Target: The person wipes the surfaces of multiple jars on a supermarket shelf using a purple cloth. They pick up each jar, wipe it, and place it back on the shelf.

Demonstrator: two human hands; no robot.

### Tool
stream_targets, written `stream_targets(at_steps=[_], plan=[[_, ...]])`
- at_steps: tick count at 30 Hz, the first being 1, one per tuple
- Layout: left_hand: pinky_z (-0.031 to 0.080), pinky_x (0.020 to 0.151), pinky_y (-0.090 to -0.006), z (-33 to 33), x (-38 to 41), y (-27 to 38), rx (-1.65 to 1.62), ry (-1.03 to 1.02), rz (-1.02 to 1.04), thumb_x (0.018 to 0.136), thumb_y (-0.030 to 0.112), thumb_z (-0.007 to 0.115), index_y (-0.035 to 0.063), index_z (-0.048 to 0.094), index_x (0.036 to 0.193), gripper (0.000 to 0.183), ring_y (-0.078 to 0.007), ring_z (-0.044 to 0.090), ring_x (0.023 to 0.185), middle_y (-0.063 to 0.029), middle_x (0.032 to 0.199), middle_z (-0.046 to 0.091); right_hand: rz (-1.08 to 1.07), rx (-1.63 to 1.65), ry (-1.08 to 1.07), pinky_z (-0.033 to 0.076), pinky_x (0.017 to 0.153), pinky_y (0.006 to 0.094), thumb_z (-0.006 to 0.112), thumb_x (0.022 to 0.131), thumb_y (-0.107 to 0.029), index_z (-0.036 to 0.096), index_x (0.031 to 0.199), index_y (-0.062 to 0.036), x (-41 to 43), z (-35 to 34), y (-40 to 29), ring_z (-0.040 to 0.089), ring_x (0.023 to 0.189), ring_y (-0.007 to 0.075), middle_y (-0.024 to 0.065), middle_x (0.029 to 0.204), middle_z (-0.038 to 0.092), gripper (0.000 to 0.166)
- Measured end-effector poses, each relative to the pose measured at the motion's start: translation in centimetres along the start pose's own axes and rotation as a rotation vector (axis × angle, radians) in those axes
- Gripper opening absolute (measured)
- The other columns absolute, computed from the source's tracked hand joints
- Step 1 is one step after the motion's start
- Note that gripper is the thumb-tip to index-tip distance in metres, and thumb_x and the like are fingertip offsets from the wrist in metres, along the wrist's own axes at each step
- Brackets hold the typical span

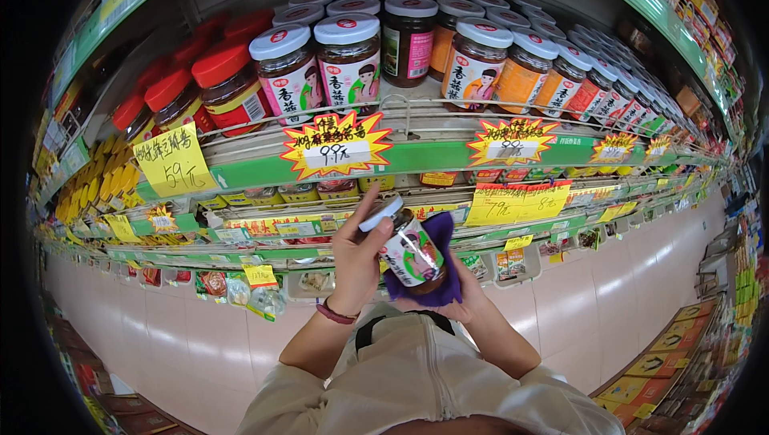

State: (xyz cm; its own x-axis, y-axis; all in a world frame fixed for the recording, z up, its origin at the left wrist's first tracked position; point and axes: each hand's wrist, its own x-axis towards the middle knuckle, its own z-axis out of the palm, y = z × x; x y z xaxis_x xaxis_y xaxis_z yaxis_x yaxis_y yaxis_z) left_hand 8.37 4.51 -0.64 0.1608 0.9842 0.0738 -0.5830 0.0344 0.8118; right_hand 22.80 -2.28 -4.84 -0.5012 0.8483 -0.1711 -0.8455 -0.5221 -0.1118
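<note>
A glass sauce jar [414, 252] with a white lid and a printed label is tilted in front of my body, below the shelf edge. My left hand [358, 249] grips it near the lid, thumb on the lid's side and index finger pointing up. Under and behind the jar, my right hand [465, 297] holds a purple cloth [441, 237] against its lower part. Most of my right hand's fingers are hidden by the cloth and jar. Matching white-lidded jars [348, 56] stand on the shelf ahead, with a gap in the front row.
Red-lidded jars [225, 86] fill the shelf's left side. A wire guard rail [432, 100] runs along the green shelf edge [420, 155], which carries price tags [335, 145]. Lower shelves hold packets and bins [516, 264]. Stacked boxes [661, 351] stand behind at right on the tiled floor [571, 309].
</note>
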Motion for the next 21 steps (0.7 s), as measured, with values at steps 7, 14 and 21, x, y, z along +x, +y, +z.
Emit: stream_targets(at_steps=[7, 14, 21], plan=[[0.039, 0.077, -0.0223, 0.5, 0.5, 1.8, 0.791, -0.362, 0.322, 0.072, 0.005, 0.061, 0.0058, 0.044, 0.123, 0.054, -0.0121, 0.049, 0.089, -0.0085, 0.103, 0.05, 0.018, -0.21, 0.178, 0.051, 0.062, 0.0415, 0.044, 0.083, -0.045, 0.052, 0.107, -0.0133, 0.6, -0.9, -3.9, 0.058, 0.089, 0.0205, 0.0046, 0.096, 0.06, 0.04], [0.039, 0.06, -0.0236, 0.3, -0.3, -0.6, 0.849, -0.192, 0.274, 0.075, 0.012, 0.059, 0.0045, 0.052, 0.108, 0.036, -0.0141, 0.046, 0.065, -0.0069, 0.08, 0.052, -0.447, -0.103, 0.56, 0.051, 0.061, 0.0335, 0.037, 0.087, -0.035, 0.052, 0.105, -0.0075, 1.7, -0.5, 0.5, 0.06, 0.078, 0.0203, 0.0065, 0.096, 0.059, 0.036], [0.045, 0.053, -0.0287, 0.2, -0.2, 1.2, 1.09, -0.145, 0.67, 0.066, 0.02, 0.064, 0.0051, 0.055, 0.093, 0.032, -0.0239, 0.056, 0.063, -0.0107, 0.081, 0.054, -0.34, -0.463, 0.357, 0.033, 0.031, 0.0238, 0.031, 0.088, -0.038, 0.05, 0.099, -0.0087, -1.2, -0.1, 0.8, 0.052, 0.05, 0.0144, 0.0054, 0.078, 0.058, 0.036]])
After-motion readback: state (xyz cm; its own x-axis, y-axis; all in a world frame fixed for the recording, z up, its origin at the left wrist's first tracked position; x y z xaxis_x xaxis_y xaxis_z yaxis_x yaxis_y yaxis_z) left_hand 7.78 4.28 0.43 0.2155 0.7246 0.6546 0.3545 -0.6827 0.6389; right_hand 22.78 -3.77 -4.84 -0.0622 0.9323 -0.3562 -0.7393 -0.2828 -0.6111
